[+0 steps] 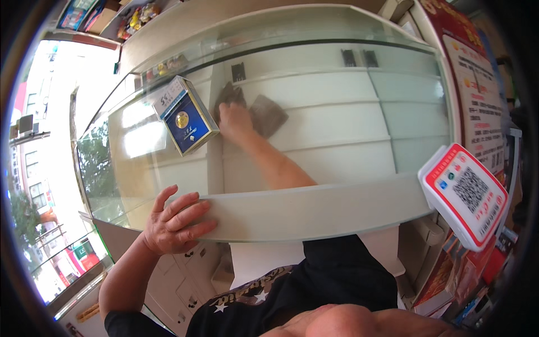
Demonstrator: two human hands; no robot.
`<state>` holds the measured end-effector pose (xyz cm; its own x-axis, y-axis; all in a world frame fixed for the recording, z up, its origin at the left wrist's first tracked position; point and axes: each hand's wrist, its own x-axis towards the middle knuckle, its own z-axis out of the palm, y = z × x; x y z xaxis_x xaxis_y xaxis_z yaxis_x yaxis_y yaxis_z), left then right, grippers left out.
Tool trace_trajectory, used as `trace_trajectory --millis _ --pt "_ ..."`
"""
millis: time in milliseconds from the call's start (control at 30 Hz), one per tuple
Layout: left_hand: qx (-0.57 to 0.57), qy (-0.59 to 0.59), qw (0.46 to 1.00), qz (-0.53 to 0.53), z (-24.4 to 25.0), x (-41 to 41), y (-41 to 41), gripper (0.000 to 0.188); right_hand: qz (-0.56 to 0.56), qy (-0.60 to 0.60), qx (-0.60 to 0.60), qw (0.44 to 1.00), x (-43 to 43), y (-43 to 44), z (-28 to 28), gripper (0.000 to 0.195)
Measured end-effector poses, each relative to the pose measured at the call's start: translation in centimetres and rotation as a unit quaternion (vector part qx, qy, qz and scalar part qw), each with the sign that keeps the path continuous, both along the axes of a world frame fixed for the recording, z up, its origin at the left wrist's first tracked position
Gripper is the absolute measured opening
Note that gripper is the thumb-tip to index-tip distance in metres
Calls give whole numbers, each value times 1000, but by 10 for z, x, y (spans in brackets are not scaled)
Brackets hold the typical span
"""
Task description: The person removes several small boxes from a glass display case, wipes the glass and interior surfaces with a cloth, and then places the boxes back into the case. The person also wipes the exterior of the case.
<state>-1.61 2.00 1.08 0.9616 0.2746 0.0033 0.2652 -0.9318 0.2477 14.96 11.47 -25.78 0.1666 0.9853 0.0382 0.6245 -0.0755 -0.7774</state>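
My right hand [236, 122] reaches inside a glass display case [337, 156], seen through its top pane. Its fingers are closed on a dark grey-brown cloth [230, 94] above the pale floor of the case. A second grey-brown patch [268, 116], apparently cloth too, lies just right of the hand; whether the two are one piece I cannot tell. My left hand [177, 223] rests on the frosted near border of the case top, its fingers spread and holding nothing. The near border hides part of my right arm.
On the glass at the left stands a blue, white and gold box [185, 118]. A payment-code stand [467, 196] is at the right corner. Small black fittings [238, 72] line the far side. A printed red poster [471, 84] stands right; white cabinet doors [177, 290] are below.
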Motion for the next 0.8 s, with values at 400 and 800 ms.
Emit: trace_trajectory --millis 400,800 --pt "-7 0 1000 -15 8 1 2 76 86 16 -44 995 -14 -100 48 14" --pt "8 0 1000 -14 7 4 -4 74 115 -188 -37 975 108 -191 66 19"
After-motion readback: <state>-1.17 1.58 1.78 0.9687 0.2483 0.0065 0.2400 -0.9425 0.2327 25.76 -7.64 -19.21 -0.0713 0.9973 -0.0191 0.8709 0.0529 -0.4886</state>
